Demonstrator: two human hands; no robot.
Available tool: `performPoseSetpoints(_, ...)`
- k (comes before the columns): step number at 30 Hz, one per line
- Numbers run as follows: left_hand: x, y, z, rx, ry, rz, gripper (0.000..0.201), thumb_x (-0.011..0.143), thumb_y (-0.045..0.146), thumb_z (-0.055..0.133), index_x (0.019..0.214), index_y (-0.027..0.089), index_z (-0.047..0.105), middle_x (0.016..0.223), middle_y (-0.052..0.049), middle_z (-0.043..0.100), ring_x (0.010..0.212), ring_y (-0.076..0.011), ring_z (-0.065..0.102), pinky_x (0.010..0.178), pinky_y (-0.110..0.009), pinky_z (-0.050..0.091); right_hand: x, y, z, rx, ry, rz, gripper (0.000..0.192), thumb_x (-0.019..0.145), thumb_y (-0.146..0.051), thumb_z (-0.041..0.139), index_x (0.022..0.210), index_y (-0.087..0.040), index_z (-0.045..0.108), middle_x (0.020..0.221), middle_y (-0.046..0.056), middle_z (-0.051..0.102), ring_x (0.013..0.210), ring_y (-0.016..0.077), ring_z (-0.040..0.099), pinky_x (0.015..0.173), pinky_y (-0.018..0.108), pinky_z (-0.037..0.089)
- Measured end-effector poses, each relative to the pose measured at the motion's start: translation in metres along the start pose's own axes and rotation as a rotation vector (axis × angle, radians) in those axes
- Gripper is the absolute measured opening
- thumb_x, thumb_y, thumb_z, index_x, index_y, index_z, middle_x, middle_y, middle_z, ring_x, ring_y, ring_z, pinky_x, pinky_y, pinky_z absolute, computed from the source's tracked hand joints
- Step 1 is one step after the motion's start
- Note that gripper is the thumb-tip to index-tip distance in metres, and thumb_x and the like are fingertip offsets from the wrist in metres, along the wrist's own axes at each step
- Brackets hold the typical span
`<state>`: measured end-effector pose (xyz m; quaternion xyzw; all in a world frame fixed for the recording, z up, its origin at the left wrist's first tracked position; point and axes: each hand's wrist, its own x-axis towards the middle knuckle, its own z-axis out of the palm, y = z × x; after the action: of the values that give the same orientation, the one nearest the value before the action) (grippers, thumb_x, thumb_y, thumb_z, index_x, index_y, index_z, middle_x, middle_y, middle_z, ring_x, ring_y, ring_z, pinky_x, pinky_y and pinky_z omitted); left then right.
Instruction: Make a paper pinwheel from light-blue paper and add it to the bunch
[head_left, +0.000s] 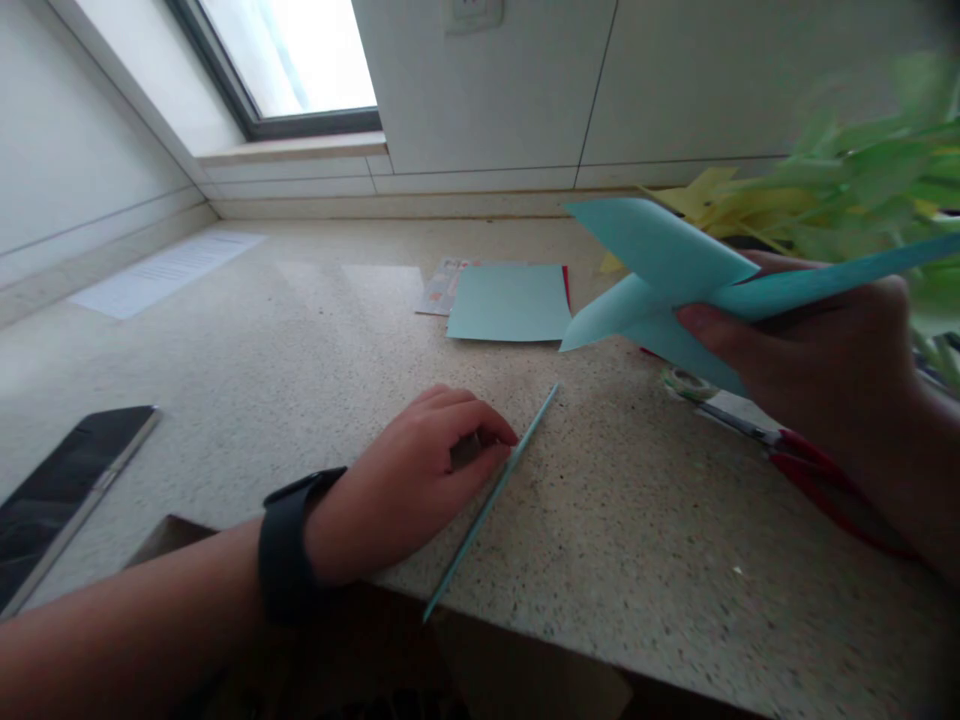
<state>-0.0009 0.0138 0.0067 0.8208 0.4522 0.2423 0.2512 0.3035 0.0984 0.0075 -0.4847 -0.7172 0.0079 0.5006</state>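
My left hand (420, 470), with a dark watch on the wrist, rests low over the worktop. Its thumb and forefinger are pinched on a thin light-blue paper strip (480, 525), which slants toward the front edge. Raised at the right, my right hand (810, 350) grips a light-blue folded paper (660, 250) with pointed flaps spreading to the left. A long narrow part of that paper runs out past the hand to the right. Some of its folds are hidden by my fingers.
Light-blue square sheets (510, 303) lie mid-worktop. Red-handled scissors (817, 480) and a tape roll (686, 383) are under my right hand. Green and yellow paper pieces (862, 190) stand behind it. A phone (67, 490) and printed sheet (165, 270) lie left.
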Motion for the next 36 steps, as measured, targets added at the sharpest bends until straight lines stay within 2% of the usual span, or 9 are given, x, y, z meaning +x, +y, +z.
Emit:
performPoseSetpoints(4, 0.001, 0.002, -0.002, 0.012, -0.017, -0.004, 0.004, 0.093, 0.023, 0.068, 0.094, 0.021, 0.071, 0.091, -0.002, 0.069, 0.090, -0.0187, 0.061, 0.086, -0.036, 0.049, 0.000, -0.002, 0.000, -0.038, -0.013, 0.012, 0.025, 0.073, -0.041, 0.078, 0.064, -0.023, 0.063, 0.058, -0.002, 0.053, 0.054, 0.0162, 0.051, 0.050, 0.035, 0.041)
performPoseSetpoints(12, 0.002, 0.003, -0.002, 0.008, -0.050, 0.003, 0.004, 0.092, 0.024, 0.068, 0.092, 0.022, 0.072, 0.090, -0.001, 0.069, 0.092, -0.0189, 0.060, 0.087, -0.036, 0.047, 0.001, -0.005, 0.000, -0.022, -0.023, 0.015, 0.024, 0.073, -0.038, 0.076, 0.063, -0.023, 0.060, 0.054, -0.004, 0.047, 0.050, 0.0139, 0.044, 0.049, 0.033, 0.036)
performPoseSetpoints(18, 0.006, 0.007, 0.001, 0.048, -0.062, -0.025, 0.019, 0.091, 0.039, 0.071, 0.100, 0.022, 0.069, 0.093, -0.002, 0.070, 0.088, -0.0204, 0.063, 0.080, -0.037, 0.050, 0.004, -0.014, 0.000, 0.055, -0.088, -0.039, 0.022, 0.074, -0.033, 0.072, 0.061, -0.025, 0.057, 0.051, -0.006, 0.046, 0.048, 0.0124, 0.040, 0.044, 0.029, 0.032)
performPoseSetpoints(23, 0.014, 0.012, 0.004, 0.128, -0.075, -0.123, 0.030, 0.089, 0.047, 0.071, 0.107, 0.023, 0.069, 0.091, -0.002, 0.070, 0.079, -0.0201, 0.065, 0.071, -0.036, 0.050, 0.003, -0.017, 0.001, 0.126, -0.089, -0.068, 0.026, 0.076, -0.029, 0.072, 0.059, -0.023, 0.053, 0.056, -0.005, 0.049, 0.052, 0.0119, 0.042, 0.047, 0.029, 0.034)
performPoseSetpoints(28, 0.020, 0.017, 0.002, 0.218, -0.088, -0.131, 0.019, 0.091, 0.037, 0.067, 0.101, 0.023, 0.075, 0.090, -0.003, 0.072, 0.080, -0.0208, 0.066, 0.070, -0.036, 0.051, 0.001, -0.016, 0.004, 0.178, -0.089, -0.071, 0.025, 0.075, -0.028, 0.072, 0.060, -0.023, 0.053, 0.059, -0.005, 0.050, 0.053, 0.0127, 0.045, 0.049, 0.030, 0.037)
performPoseSetpoints(32, 0.019, 0.016, -0.003, 0.237, -0.104, -0.071, 0.016, 0.094, 0.028, 0.062, 0.097, 0.024, 0.078, 0.094, -0.003, 0.073, 0.083, -0.0197, 0.067, 0.074, -0.033, 0.053, 0.002, -0.018, 0.004, 0.188, -0.108, -0.081, 0.025, 0.076, -0.027, 0.072, 0.061, -0.023, 0.053, 0.060, -0.005, 0.050, 0.054, 0.0123, 0.045, 0.050, 0.029, 0.037)
performPoseSetpoints(36, 0.015, 0.015, -0.002, 0.266, -0.081, 0.032, 0.014, 0.094, 0.022, 0.061, 0.094, 0.022, 0.076, 0.097, -0.003, 0.073, 0.089, -0.0218, 0.067, 0.083, -0.039, 0.051, 0.002, -0.019, 0.003, 0.201, -0.116, -0.092, 0.024, 0.077, -0.025, 0.071, 0.061, -0.022, 0.053, 0.062, -0.005, 0.053, 0.055, 0.0120, 0.047, 0.050, 0.028, 0.038)
